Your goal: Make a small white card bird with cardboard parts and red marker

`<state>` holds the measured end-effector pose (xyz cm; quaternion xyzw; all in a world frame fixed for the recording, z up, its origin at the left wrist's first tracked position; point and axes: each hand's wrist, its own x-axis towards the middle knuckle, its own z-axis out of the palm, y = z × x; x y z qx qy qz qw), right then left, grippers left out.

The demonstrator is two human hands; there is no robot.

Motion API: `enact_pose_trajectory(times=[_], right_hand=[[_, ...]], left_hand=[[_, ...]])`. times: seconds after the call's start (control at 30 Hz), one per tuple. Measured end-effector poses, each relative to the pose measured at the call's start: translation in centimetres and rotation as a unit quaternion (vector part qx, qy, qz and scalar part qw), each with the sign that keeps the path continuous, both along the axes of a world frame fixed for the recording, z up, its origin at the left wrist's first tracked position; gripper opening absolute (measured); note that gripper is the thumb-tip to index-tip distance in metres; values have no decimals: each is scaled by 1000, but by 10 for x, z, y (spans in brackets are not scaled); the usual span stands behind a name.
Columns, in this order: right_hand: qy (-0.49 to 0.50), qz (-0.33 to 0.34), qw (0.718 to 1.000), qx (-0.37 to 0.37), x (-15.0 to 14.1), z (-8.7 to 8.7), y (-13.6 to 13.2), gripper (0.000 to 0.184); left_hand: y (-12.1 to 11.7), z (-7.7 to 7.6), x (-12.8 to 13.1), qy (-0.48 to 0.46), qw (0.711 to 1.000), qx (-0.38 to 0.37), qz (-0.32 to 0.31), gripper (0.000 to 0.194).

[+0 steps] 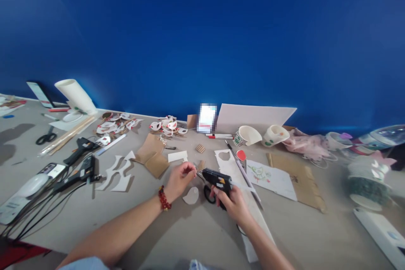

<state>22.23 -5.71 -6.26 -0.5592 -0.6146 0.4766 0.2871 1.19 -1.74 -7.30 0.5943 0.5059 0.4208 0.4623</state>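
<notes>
My right hand (232,204) is wrapped round the grip of a black hot glue gun (218,178), its nozzle pointing left. Close to that nozzle, the fingertips of my left hand (181,181) are pinched together; whatever they hold, if anything, is too small to make out. A white bird-shaped paper cutout (191,195) lies flat on the table just below my left hand. Black-handled scissors (209,194) rest partly hidden beneath the glue gun. Small brown cardboard bits (200,164) are near the nozzle.
Two more glue guns (77,174) with cables lie at left beside a power strip (14,206). Finished paper birds (167,126) are piled at the back. A lit phone (207,118) leans on the blue wall. Paper cups (274,136), a drawing (268,179) and cardboard (302,181) lie right.
</notes>
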Motion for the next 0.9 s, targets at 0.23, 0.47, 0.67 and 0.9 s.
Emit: enact_pose_trajectory(times=[0.23,0.47,0.67,0.9], right_hand=[[-36,16,999,-3,-4,6,-2,39],[-63,8,998,-5,-2,5,-2,40],[-95,14,995,7,-2,4,-2,41],[-110,7,994,9,-1,2,-2,42]], left_hand=[[-2,3,1,-4,1000,-12,-7,24],[-2,2,1,-5,1000,-4,-6,22],[-2,1,0,-2,1000,-8,-10,21],[-2,-2,-1,0,1000,-2,-13,21]])
